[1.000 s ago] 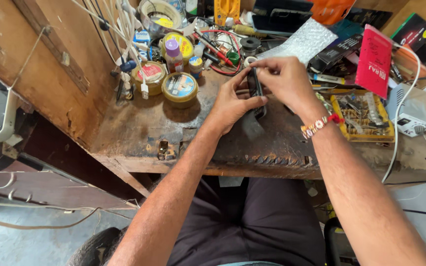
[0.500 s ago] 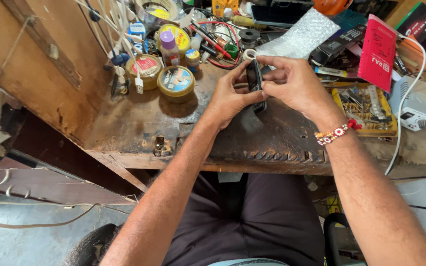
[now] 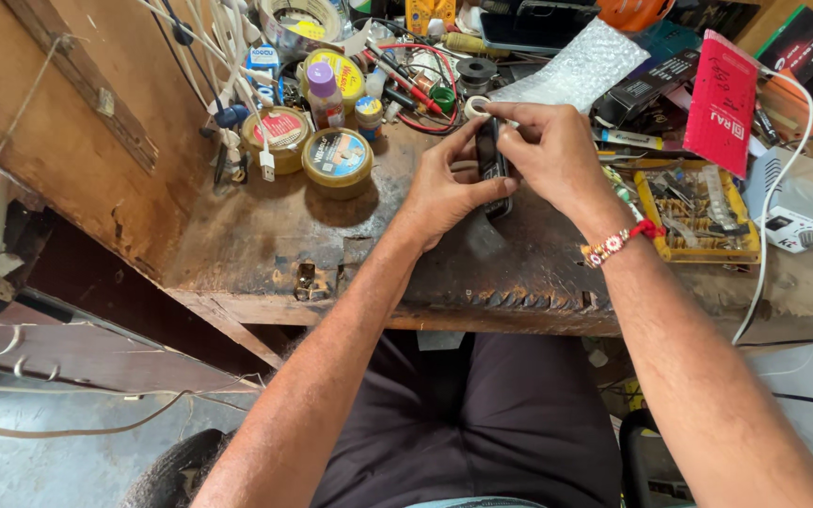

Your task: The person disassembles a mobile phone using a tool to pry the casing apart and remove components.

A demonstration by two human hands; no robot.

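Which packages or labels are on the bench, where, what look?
Red flat packet: right rear, leaning, rectangular.
Two round tins: left of the hands, yellow rims, printed lids.
Bubble-wrap sheet: rear centre, clear.
White box: far right, with dial.

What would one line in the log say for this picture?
left hand: holds small black phone | right hand: fingers pinch the phone's top | place: above worn wooden workbench | nearby: round tins, yellow parts tray

Rough worn wood bench (image 3: 265,235), glossy blk plastic phone (image 3: 491,165)
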